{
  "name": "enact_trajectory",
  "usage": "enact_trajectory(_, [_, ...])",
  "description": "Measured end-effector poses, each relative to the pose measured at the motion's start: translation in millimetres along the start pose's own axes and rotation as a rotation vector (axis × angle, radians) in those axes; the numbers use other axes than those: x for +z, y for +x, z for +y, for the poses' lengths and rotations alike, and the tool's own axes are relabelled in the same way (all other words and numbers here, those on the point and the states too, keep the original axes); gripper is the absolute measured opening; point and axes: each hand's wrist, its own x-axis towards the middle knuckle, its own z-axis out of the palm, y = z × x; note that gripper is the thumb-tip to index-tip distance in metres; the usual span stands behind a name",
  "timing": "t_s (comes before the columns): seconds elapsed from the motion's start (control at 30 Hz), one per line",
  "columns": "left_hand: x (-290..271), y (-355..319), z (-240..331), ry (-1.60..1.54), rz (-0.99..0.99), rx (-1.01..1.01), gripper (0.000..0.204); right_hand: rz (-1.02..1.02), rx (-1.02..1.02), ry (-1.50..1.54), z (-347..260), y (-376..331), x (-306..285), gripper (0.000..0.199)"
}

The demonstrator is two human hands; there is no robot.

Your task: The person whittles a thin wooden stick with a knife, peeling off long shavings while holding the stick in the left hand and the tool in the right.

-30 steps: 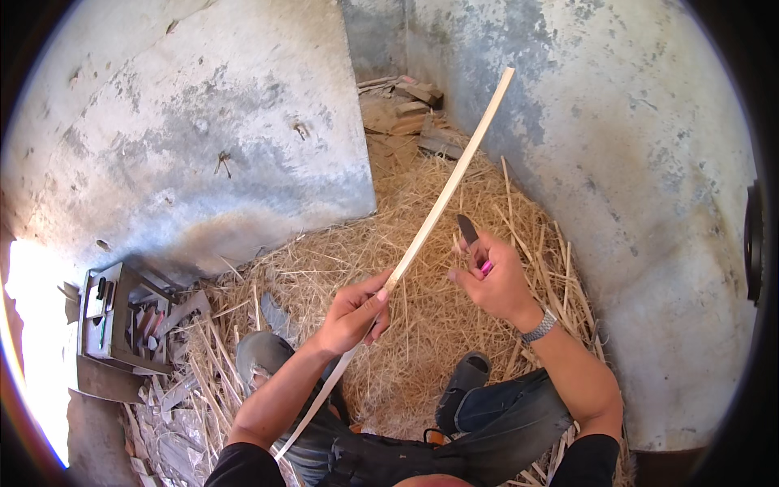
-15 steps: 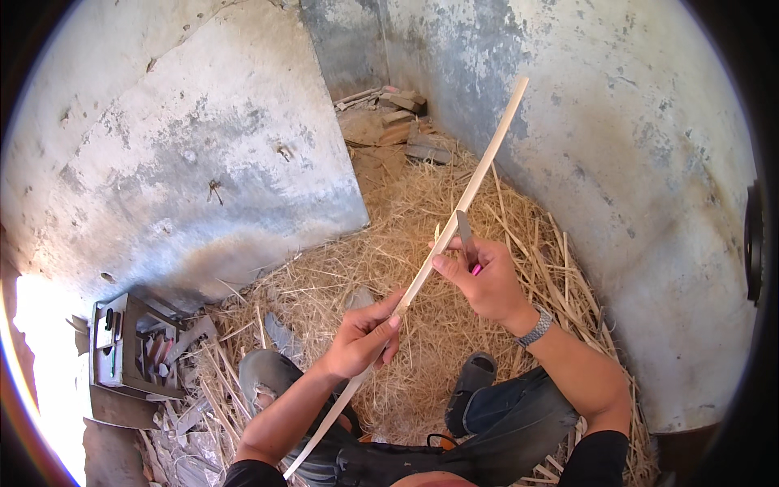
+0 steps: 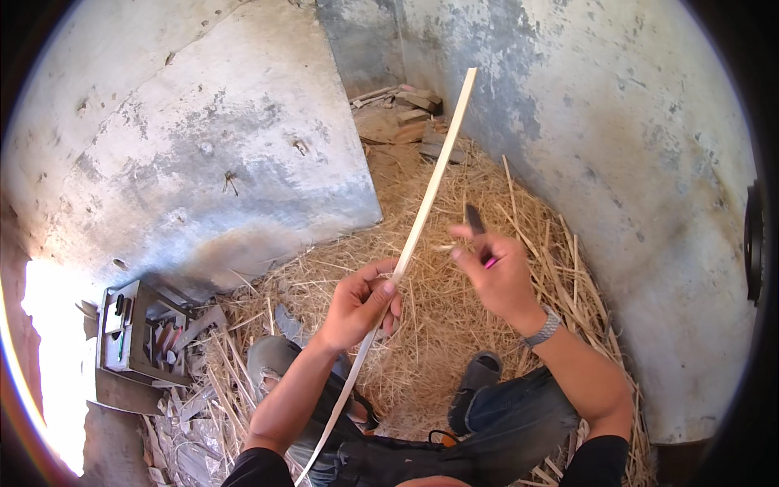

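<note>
A long, thin, pale strip of split wood or bamboo (image 3: pixel 438 174) slants from my lap up toward the far wall. My left hand (image 3: pixel 363 302) grips it near its middle, thumb lying along the strip. To the right and apart from the strip, my right hand (image 3: pixel 499 272) is closed around a knife; the dark blade (image 3: pixel 475 219) points away from me and a bit of pink shows at the handle. A small pale shaving (image 3: pixel 445 247) shows by the right thumb, slightly blurred. A metal watch (image 3: pixel 544 326) circles my right wrist.
Shavings (image 3: pixel 414 357) cover the floor around my sandalled foot (image 3: pixel 477 385). Loose strips (image 3: pixel 560 268) lie along the right wall. A small wooden stool-like stand (image 3: pixel 134 333) holding tools is at left. Bricks (image 3: pixel 418 99) are piled in the far corner beside a leaning slab (image 3: pixel 268 138).
My right hand with the knife has come away from the strip, to the right. The strip now stands steeper, its far end swung left. My left hand has moved up slightly.
</note>
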Motion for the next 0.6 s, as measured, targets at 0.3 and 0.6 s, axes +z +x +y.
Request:
enact_trajectory(0.3, [-17.8,11.6,-15.5,-0.266,0.029,-0.098,0.033,-0.15,0.164,-0.224,18.9,-3.0,-12.7,0.032])
enact_trajectory(0.6, [-5.9,7.2,3.8,-0.544,-0.072,-0.154,0.045,-0.298,0.003,-0.39,-23.3,5.8,23.8,0.045])
